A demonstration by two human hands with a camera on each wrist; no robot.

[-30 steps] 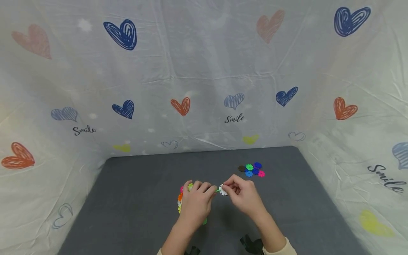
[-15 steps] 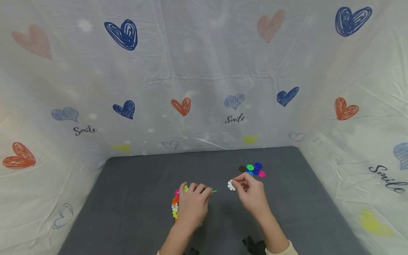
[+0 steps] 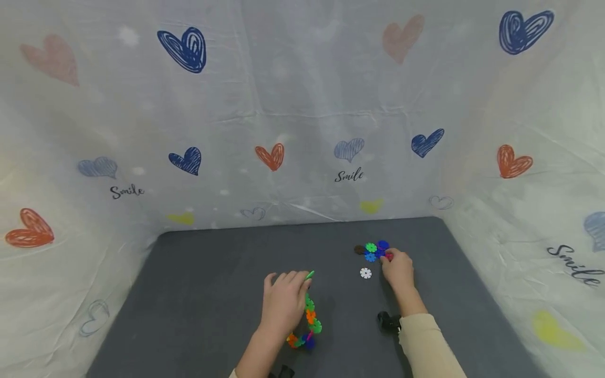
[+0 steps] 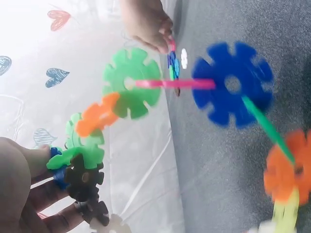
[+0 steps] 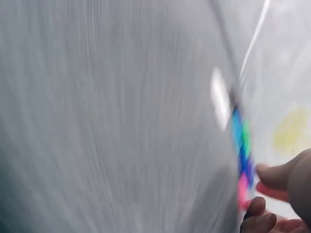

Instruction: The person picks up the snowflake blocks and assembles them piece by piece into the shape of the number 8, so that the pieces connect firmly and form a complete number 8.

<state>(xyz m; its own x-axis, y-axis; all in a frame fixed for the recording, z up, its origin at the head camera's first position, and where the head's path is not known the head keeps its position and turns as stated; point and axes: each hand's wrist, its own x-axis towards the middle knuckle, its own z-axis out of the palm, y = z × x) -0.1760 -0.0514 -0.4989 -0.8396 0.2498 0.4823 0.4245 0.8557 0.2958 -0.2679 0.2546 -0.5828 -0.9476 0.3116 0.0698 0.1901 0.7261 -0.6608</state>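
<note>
My left hand (image 3: 285,302) holds a chain of linked plastic snowflake discs (image 3: 310,316) above the table, with a green disc (image 3: 309,275) at its fingertips. In the left wrist view, the chain's green, orange, brown and blue discs (image 4: 233,84) hang in a curve from the fingers. Over at the small pile, my right hand (image 3: 398,269) pinches a pink snowflake disc (image 3: 389,256) between thumb and fingers, blurred in the right wrist view. A single white snowflake disc (image 3: 366,273) lies on the table to the left of that hand.
The loose pile holds brown (image 3: 360,250), green (image 3: 371,247) and several blue discs (image 3: 371,257). Everything lies on a dark grey table (image 3: 212,289), with a heart-print cloth (image 3: 302,115) behind and at both sides. A black object (image 3: 388,321) sits beside the right wrist.
My right hand let go of the white disc on the table and moved right and away to the pile, reaching the pink disc. The left hand has turned, swinging the chain to its right side.
</note>
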